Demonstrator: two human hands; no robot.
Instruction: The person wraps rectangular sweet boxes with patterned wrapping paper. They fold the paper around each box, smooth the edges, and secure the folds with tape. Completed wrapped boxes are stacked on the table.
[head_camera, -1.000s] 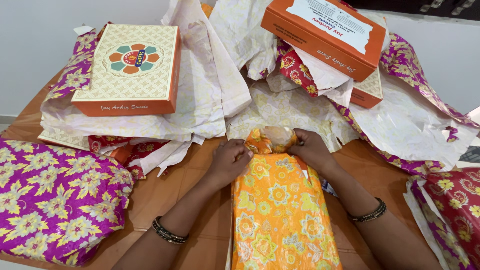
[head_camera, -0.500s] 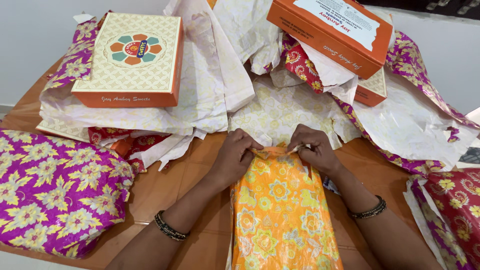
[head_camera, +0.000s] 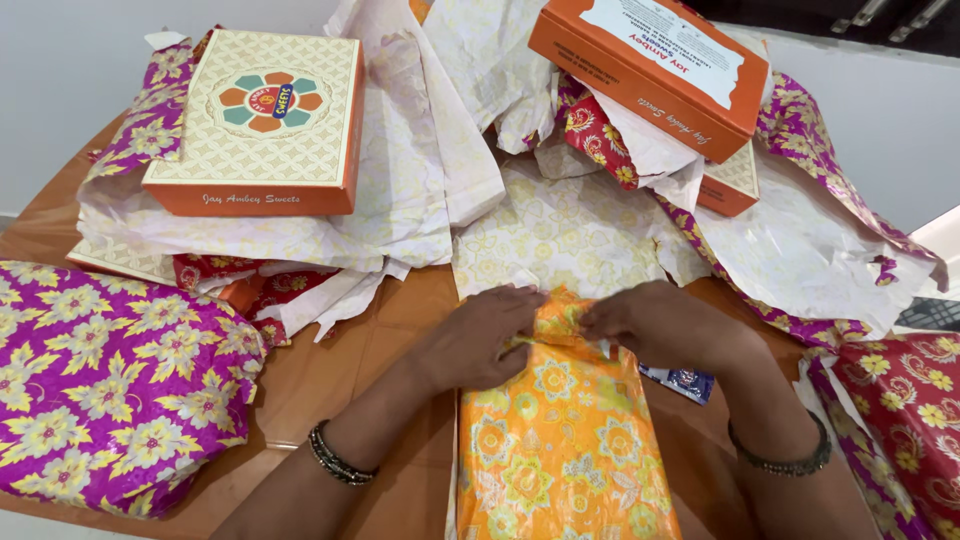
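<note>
A box wrapped in orange paper with yellow flowers lies on the brown table right in front of me. My left hand presses flat on the folded flap at the parcel's far left corner. My right hand lies flat on the far right corner, fingers pointing toward the left hand. Between the two hands the folded end of the orange paper shows. Both wrists wear dark bangles.
A purple floral wrapped parcel sits at the left, a red floral one at the right edge. Two orange and cream boxes rest on heaps of loose white and floral paper at the back. A small blue wrapper lies beside the parcel.
The raised paper end that my fingers pinched has been folded down. Both hands now lie flat on the parcel's far end instead of gripping the flap.
</note>
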